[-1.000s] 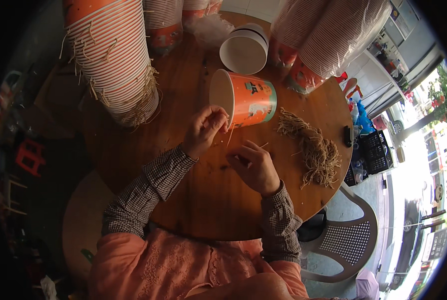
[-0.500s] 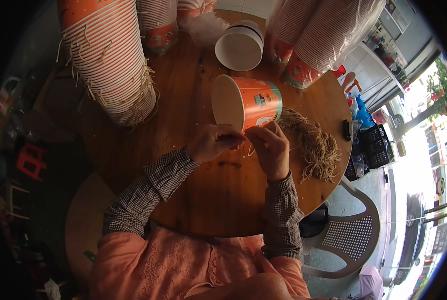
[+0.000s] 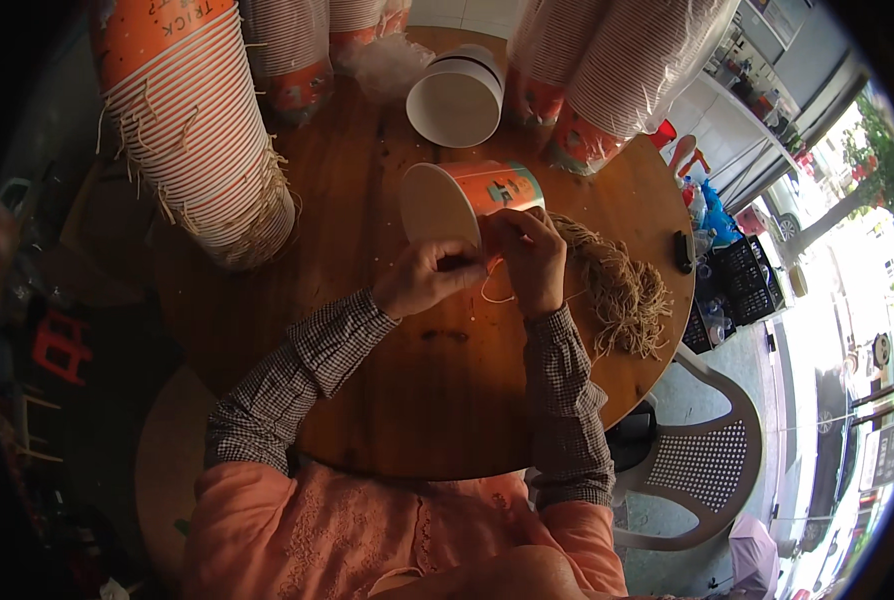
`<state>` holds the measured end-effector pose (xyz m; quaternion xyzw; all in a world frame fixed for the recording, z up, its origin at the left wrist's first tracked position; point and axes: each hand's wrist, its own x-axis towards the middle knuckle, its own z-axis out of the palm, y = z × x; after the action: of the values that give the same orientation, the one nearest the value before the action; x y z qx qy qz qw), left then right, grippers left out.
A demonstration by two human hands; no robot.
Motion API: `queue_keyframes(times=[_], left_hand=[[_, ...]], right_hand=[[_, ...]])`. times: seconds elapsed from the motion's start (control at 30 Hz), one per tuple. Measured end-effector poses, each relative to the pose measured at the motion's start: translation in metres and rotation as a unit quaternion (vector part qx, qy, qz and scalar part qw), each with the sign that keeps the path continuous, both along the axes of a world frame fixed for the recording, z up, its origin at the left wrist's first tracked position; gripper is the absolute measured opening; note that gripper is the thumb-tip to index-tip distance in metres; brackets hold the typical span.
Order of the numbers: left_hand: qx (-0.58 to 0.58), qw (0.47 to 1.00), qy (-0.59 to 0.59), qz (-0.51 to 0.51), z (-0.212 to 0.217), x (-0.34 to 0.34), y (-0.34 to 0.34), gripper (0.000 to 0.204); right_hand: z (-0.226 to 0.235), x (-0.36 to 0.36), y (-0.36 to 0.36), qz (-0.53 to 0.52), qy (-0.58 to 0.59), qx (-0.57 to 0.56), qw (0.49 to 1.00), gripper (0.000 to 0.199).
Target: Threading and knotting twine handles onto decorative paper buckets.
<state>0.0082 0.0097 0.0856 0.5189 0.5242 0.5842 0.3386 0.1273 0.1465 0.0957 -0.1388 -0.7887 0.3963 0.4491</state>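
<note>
An orange printed paper bucket (image 3: 507, 185) lies on its side on the round wooden table, its white mouth turned left. At the near side of its rim my left hand (image 3: 429, 278) is closed, thumb against fingers, on a thin piece of twine (image 3: 497, 299). Close beside it, my right hand (image 3: 532, 255) is also pinched on the twine, against the bucket's wall. A short loop of twine hangs below the fingers. The exact fingertip grip is partly hidden. Just right of my right hand lies a loose bundle of tan twine (image 3: 622, 295).
A tall leaning stack of orange paper buckets (image 3: 207, 150), with twine strands sticking out, stands at the left. White-mouthed buckets (image 3: 454, 108) lie behind. Plastic-wrapped stacks (image 3: 632, 75) stand at the back. A grey plastic chair (image 3: 702, 465) is at the table's right.
My right hand has moved up along the bucket's wall, away from my left fingertips. More of the twine loop shows below. The view has shifted slightly.
</note>
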Motion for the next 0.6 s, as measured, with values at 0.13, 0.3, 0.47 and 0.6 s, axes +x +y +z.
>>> queue_keyframes(times=[0.13,0.3,0.47,0.6], left_hand=[[0.052,0.989,-0.109,0.09,0.043,-0.016,0.012,0.015],[0.072,0.979,-0.169,0.087,0.057,-0.039,0.025,0.016],[0.051,0.985,-0.145,0.073,0.061,-0.05,0.021,0.018],[0.051,0.99,-0.112,0.068,0.069,-0.048,0.013,0.016]], right_hand=[[0.037,-0.005,0.004,0.019,0.05,-0.059,0.997,0.019],[0.064,-0.018,0.0,0.172,0.066,-0.204,0.961,0.026],[0.062,-0.035,0.0,0.196,0.051,-0.22,0.954,0.017],[0.059,-0.038,-0.006,0.2,0.064,-0.216,0.954,0.008]])
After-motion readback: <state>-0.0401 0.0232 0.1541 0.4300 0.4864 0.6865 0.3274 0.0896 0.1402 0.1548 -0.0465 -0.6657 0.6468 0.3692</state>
